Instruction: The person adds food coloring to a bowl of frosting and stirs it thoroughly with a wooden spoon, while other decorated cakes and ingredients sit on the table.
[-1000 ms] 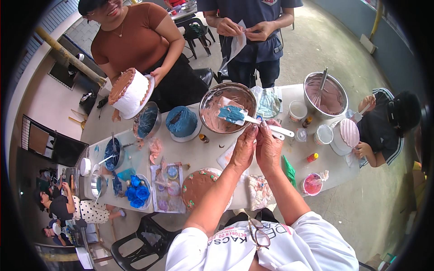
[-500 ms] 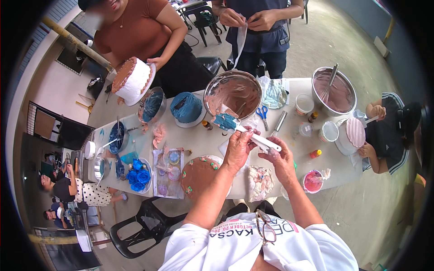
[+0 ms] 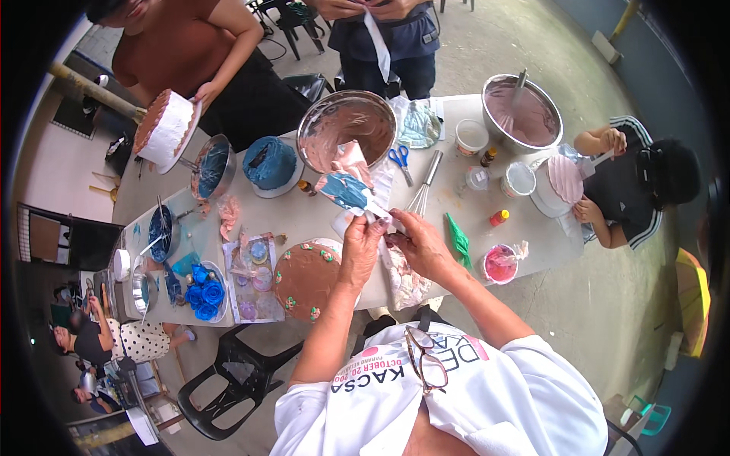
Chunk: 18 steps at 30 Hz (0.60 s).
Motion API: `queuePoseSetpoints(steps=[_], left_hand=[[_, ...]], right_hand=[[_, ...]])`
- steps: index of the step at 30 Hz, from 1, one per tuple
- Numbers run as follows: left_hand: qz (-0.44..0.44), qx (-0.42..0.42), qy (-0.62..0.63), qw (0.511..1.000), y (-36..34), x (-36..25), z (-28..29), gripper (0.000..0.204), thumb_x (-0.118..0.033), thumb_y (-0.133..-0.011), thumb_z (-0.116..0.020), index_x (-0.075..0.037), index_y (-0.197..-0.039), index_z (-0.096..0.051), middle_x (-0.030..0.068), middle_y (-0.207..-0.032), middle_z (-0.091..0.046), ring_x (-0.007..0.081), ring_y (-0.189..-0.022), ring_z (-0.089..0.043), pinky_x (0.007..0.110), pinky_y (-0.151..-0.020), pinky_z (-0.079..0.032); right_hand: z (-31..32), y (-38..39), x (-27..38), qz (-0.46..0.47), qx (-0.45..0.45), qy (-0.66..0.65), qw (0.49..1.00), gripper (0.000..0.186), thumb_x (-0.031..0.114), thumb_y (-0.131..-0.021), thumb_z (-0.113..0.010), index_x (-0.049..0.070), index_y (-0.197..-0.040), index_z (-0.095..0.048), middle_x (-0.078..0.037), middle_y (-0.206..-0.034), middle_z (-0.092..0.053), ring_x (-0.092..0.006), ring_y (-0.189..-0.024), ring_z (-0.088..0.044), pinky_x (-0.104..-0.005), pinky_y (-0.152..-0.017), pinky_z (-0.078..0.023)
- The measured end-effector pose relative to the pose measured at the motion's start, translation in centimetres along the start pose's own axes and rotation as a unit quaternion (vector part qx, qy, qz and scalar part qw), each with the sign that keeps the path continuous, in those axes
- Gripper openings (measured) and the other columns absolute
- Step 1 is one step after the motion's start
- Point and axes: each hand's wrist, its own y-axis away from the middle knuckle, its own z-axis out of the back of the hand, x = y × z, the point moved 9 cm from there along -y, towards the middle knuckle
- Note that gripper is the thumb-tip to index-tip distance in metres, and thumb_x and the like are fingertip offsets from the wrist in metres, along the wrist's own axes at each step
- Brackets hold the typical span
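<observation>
A spatula [image 3: 344, 190] with its blade coated in blue icing is held over the table, in front of a large steel bowl. My left hand [image 3: 363, 243] is closed on its white handle. Close against it, my right hand [image 3: 417, 242] pinches at the handle too, its fingertips partly hidden. Pink-brown icing [image 3: 352, 161] on a pale piece shows just behind the blue blade; I cannot tell what carries it. Under my forearms lie a round brown cake [image 3: 308, 277] with small piped flowers and a crumpled, icing-smeared bag [image 3: 411, 280].
The steel bowl [image 3: 348, 125] has brown icing inside. Blue scissors [image 3: 400, 161], a whisk [image 3: 427, 182], a green piping bag [image 3: 457, 239] and a pink tub [image 3: 500, 264] lie rightward. Left are a blue cake [image 3: 269, 161] and blue roses [image 3: 205, 292]. Co-workers hold cakes; a black chair [image 3: 228, 380] stands near.
My view has shifted, so the table sits further left and higher. My right hand has come in beside my left, and the spatula's blade is turned. A green piping bag is now uncovered.
</observation>
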Motion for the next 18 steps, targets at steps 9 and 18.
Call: queuePoseSetpoints(steps=[9,18], left_hand=[[0.14,-0.09,0.155,0.974,5.9,5.0,4.5,0.012,-0.014,-0.095,-0.059,-0.009,-0.106,-0.059,-0.0019,-0.079,-0.051,0.0074,-0.064,-0.046,0.023,-0.053,-0.043],[0.136,-0.118,0.231,0.956,7.6,3.2,6.2,0.015,-0.011,-0.093,-0.061,-0.009,-0.108,-0.059,0.0005,-0.086,-0.055,0.0104,-0.071,-0.05,0.027,-0.061,-0.045]], right_hand=[[1.1,3.4,-7.5,-0.119,-0.09,-0.286,0.946,0.024,0.013,-0.097,-0.057,-0.001,-0.117,-0.06,-0.001,-0.096,-0.062,-0.0067,-0.089,-0.053,-0.0221,-0.08,-0.044],[4.8,2.6,-18.2,-0.168,-0.223,-0.041,0.959,0.024,0.017,-0.092,-0.062,0.004,-0.111,-0.065,-0.008,-0.097,-0.066,-0.0167,-0.088,-0.059,-0.0285,-0.08,-0.046]])
